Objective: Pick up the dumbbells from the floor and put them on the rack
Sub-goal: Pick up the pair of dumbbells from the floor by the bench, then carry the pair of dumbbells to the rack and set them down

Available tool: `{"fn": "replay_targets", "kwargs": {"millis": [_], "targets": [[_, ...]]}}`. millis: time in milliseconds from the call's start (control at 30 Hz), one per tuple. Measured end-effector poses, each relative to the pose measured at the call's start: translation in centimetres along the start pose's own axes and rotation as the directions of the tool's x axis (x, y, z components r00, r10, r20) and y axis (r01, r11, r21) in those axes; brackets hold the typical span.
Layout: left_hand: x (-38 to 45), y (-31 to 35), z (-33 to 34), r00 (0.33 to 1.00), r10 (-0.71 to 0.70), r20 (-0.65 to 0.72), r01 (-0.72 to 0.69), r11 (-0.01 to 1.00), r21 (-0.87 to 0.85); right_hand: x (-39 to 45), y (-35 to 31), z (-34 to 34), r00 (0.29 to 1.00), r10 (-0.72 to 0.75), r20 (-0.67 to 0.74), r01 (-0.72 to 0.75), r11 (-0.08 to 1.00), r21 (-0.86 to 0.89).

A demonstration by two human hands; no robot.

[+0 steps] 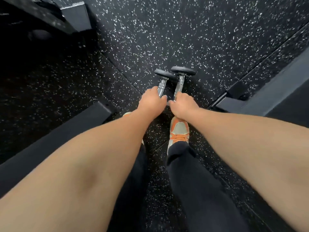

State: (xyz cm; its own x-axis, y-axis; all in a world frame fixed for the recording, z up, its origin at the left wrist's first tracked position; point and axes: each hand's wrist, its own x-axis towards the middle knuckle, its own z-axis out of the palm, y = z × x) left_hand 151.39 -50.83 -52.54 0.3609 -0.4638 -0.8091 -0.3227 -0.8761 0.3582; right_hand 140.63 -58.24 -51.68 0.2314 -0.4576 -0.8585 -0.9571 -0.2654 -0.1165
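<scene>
Floor (209, 39): black rubber matting with white speckles; straight seams run diagonally across it. Orange-and-grey shoe (179, 131): planted on the floor, laces visible, toe pointing up-frame. Second shoe (127, 114): only an orange edge shows. Black trousers (192, 181): cover both legs down to the shoes. Dark flat-topped beam (55, 136): lies at lower left. Dark frame base (260, 96): lies at right. Black equipment (50, 15): occupies the upper-left corner, details too dark to tell.

Both forearms are bare, with no sleeves in view. The legs wear black trousers (197, 190). The shoes (179, 131) are orange and grey with orange laces.
</scene>
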Motion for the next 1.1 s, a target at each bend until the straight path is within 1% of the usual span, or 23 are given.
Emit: {"fn": "replay_targets", "kwargs": {"millis": [67, 133, 200, 267, 333, 400, 500, 600, 667, 733, 800, 933, 1033, 1100], "targets": [[3.5, -0.7, 1.9, 0.998, -0.054, 0.023, 0.055, 0.997, -0.056, 3.5, 0.4, 1.5, 0.992, 0.13, 0.009, -0.13, 0.986, 0.101], [6.4, -1.3, 3.7, 0.993, -0.111, 0.031, 0.114, 0.984, -0.139, 6.6, 0.9, 2.6, 0.968, 0.252, 0.015, -0.248, 0.94, 0.233], [8.7, -1.8, 5.3, 0.993, -0.122, 0.009, 0.121, 0.972, -0.203, 9.3, 1.5, 3.3, 0.945, 0.327, 0.003, -0.308, 0.889, 0.337], [10.9, -2.1, 6.7, 0.995, -0.105, -0.004, 0.101, 0.968, -0.228, 11.5, 2.0, 3.8, 0.942, 0.334, -0.006, -0.306, 0.87, 0.388], [12.7, -2.4, 7.6, 0.994, -0.105, 0.023, 0.108, 0.96, -0.26, 13.3, 2.3, 4.2, 0.951, 0.308, -0.002, -0.281, 0.868, 0.409], [14.1, -2.5, 8.4, 0.988, -0.144, 0.064, 0.156, 0.936, -0.314, 14.8, 2.6, 4.4, 0.956, 0.294, 0.009, -0.266, 0.851, 0.454], [15.1, -2.7, 9.1, 0.97, -0.221, 0.103, 0.244, 0.884, -0.398, 16.1, 3.0, 4.6, 0.952, 0.306, 0.019, -0.26, 0.772, 0.58], [15.3, -2.8, 8.9, 0.969, -0.222, 0.11, 0.247, 0.88, -0.406, 16.5, 2.8, 4.6, 0.946, 0.325, 0.022, -0.264, 0.727, 0.634], [15.2, -2.9, 8.6, 0.969, -0.224, 0.103, 0.247, 0.882, -0.401, 16.4, 2.7, 4.5, 0.938, 0.343, 0.048, -0.286, 0.689, 0.666], [14.9, -2.9, 8.0, 0.966, -0.247, 0.078, 0.256, 0.87, -0.422, 16.1, 2.8, 4.3, 0.939, 0.339, 0.058, -0.288, 0.684, 0.67], [14.1, -2.6, 6.9, 0.963, -0.265, 0.05, 0.259, 0.854, -0.451, 15.2, 3.0, 3.8, 0.944, 0.326, 0.04, -0.276, 0.721, 0.636], [10.7, -1.5, 3.6, 0.961, -0.277, 0.007, 0.238, 0.81, -0.537, 11.2, 2.8, 1.8, 0.948, 0.318, 0.032, -0.262, 0.715, 0.648], [6.6, -0.2, 0.4, 0.97, -0.242, -0.019, 0.196, 0.825, -0.53, 6.5, 2.2, -0.4, 0.944, 0.331, 0.0, -0.238, 0.679, 0.694], [3.1, 0.9, -2.1, 0.974, -0.223, -0.038, 0.173, 0.842, -0.511, 2.6, 1.8, -2.0, 0.952, 0.304, -0.03, -0.192, 0.673, 0.714]]}}
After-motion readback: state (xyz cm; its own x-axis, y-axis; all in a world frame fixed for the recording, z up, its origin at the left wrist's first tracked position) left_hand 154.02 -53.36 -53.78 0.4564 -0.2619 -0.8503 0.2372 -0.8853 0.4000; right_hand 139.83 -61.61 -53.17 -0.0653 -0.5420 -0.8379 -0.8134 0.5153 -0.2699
